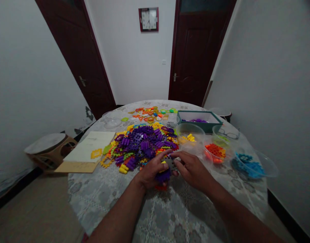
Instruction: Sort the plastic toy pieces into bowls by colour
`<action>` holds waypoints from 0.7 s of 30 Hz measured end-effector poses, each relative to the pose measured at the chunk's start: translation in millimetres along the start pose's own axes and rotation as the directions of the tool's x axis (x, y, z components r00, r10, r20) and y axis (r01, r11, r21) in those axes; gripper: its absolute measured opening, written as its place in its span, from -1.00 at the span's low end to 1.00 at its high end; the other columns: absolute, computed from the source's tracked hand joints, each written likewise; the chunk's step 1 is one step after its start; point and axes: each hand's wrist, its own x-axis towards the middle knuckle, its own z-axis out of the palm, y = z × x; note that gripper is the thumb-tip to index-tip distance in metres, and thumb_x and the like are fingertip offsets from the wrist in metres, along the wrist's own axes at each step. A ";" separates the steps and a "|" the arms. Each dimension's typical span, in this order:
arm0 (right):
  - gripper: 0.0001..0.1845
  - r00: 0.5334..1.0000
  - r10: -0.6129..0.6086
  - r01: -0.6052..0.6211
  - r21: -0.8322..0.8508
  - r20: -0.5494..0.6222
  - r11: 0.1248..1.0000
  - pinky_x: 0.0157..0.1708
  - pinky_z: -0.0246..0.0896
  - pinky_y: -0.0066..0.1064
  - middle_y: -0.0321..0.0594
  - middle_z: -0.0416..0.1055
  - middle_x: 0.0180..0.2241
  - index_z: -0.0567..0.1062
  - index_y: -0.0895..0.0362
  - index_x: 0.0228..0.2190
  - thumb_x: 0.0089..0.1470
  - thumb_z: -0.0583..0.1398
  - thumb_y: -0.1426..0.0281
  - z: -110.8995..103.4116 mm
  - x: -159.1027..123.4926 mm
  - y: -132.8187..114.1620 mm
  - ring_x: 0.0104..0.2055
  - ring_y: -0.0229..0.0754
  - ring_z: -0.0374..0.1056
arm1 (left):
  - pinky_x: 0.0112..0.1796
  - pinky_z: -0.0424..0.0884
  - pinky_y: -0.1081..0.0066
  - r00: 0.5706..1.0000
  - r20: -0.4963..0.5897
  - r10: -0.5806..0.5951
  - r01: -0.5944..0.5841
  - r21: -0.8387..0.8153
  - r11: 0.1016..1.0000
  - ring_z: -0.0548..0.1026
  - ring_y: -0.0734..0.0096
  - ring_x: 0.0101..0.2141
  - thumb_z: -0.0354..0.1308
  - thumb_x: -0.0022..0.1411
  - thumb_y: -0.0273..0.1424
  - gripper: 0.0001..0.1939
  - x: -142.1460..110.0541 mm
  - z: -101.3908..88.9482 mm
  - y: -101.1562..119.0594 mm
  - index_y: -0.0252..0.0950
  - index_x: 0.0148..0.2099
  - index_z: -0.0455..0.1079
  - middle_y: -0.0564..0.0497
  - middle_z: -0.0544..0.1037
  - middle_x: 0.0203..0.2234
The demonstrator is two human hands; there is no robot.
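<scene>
A heap of plastic building pieces (144,143), mostly purple with yellow, green and orange, lies in the middle of the round table (114,189). At the near edge of the heap my left hand (152,172) is closed round a bunch of purple pieces (163,176). My right hand (192,168) meets it from the right, its fingertips pinched on a small grey piece (171,162) held between the two hands.
Clear bowls hold sorted pieces: yellow (189,137), orange (215,151), blue (248,166), green (224,136). A teal tray (199,118) holds purple ones. More mixed pieces (149,114) lie at the far side. A cardboard sheet (87,150) overhangs the left edge. A stool (47,148) stands left.
</scene>
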 end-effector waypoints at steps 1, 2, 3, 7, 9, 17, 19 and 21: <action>-0.67 1.000 0.002 -0.002 -0.010 0.014 1.000 -0.02 0.34 -0.23 -0.12 0.56 -0.08 0.52 0.08 0.03 0.28 0.13 0.45 2.7 0.7 -1.0 -0.07 -0.08 0.49 | -0.58 0.40 0.51 1.000 -0.008 0.000 0.000 0.013 1.000 0.55 0.43 -0.49 0.34 0.22 -0.31 -0.17 -0.5 -1.0 0.0 -0.07 0.46 0.12 -0.14 0.56 -0.08; -0.66 1.000 0.003 -0.002 -0.023 0.026 1.000 0.00 0.33 -0.21 -0.09 0.55 -0.05 0.52 0.10 0.05 0.28 0.13 0.45 5.0 1.5 -2.3 -0.04 -0.06 0.49 | -0.57 0.39 0.51 1.000 -0.012 0.007 -0.006 0.021 1.000 0.52 0.48 -0.52 0.35 0.20 -0.32 -0.14 -0.8 -1.8 -0.2 -0.07 0.47 0.11 -0.13 0.56 -0.09; -0.65 0.999 0.006 -0.004 -0.032 0.037 0.999 0.02 0.33 -0.19 -0.07 0.55 -0.05 0.52 0.12 0.06 0.27 0.14 0.45 6.7 2.4 -3.8 -0.02 -0.04 0.48 | -0.56 0.39 0.52 1.000 -0.012 0.016 -0.016 0.022 1.000 0.50 0.50 -0.53 0.36 0.19 -0.33 -0.12 -1.0 -2.3 -0.4 -0.07 0.48 0.10 -0.11 0.57 -0.11; -0.68 0.996 0.082 -0.083 0.025 0.043 0.996 -0.11 0.35 -0.27 -0.13 0.59 -0.14 0.59 0.11 -0.02 0.22 0.17 0.46 6.1 5.7 -10.7 -0.13 -0.08 0.50 | -0.51 0.38 0.54 0.999 -0.008 0.044 -0.044 -0.005 0.999 0.56 0.43 -0.44 0.38 0.16 -0.37 -0.09 -0.4 -1.4 -1.2 -0.10 0.48 0.09 -0.11 0.58 -0.14; -0.68 0.987 0.158 -0.159 0.105 0.016 0.982 -0.21 0.35 -0.33 -0.20 0.60 -0.22 0.61 0.08 -0.05 0.21 0.16 0.45 -0.5 7.4 -12.2 -0.23 -0.14 0.50 | -0.51 0.38 0.55 0.999 -0.004 0.033 -0.033 -0.034 0.999 0.62 0.31 -0.35 0.37 0.16 -0.37 -0.10 0.3 0.0 -1.2 -0.10 0.48 0.10 -0.14 0.58 -0.10; -0.69 0.975 0.209 -0.201 0.101 -0.072 0.974 -0.31 0.40 -0.34 -0.22 0.62 -0.30 0.61 0.09 -0.08 0.17 0.18 0.36 -46.9 52.8 23.5 -0.34 -0.16 0.51 | -0.58 0.40 0.54 0.995 -0.097 0.018 -0.031 -0.137 0.990 0.61 0.24 -0.30 0.33 0.21 -0.34 -0.55 5.2 -0.9 -3.3 -0.33 0.12 0.45 -0.16 0.59 -0.23; -0.69 0.969 0.219 -0.215 0.050 -0.110 0.975 -0.37 0.39 -0.38 -0.22 0.61 -0.36 0.61 0.12 -0.10 0.15 0.19 0.38 -51.3 84.2 41.0 -0.42 -0.19 0.49 | -0.58 0.42 0.52 0.989 -0.147 0.027 -0.050 -0.156 0.987 0.59 0.28 -0.33 0.34 0.19 -0.35 -0.59 6.4 -2.5 -3.6 -0.33 0.08 0.47 -0.10 0.56 -0.30; -0.66 0.952 0.240 -0.242 0.011 -0.190 0.970 -0.37 0.39 -0.39 -0.21 0.61 -0.37 0.59 0.15 -0.06 0.15 0.17 0.40 -52.3 119.0 56.9 -0.44 -0.21 0.49 | -0.57 0.45 0.50 0.983 -0.179 0.035 -0.066 -0.173 0.983 0.58 0.28 -0.34 0.34 0.18 -0.36 -0.62 7.1 -4.0 -3.7 -0.32 0.05 0.48 -0.06 0.54 -0.33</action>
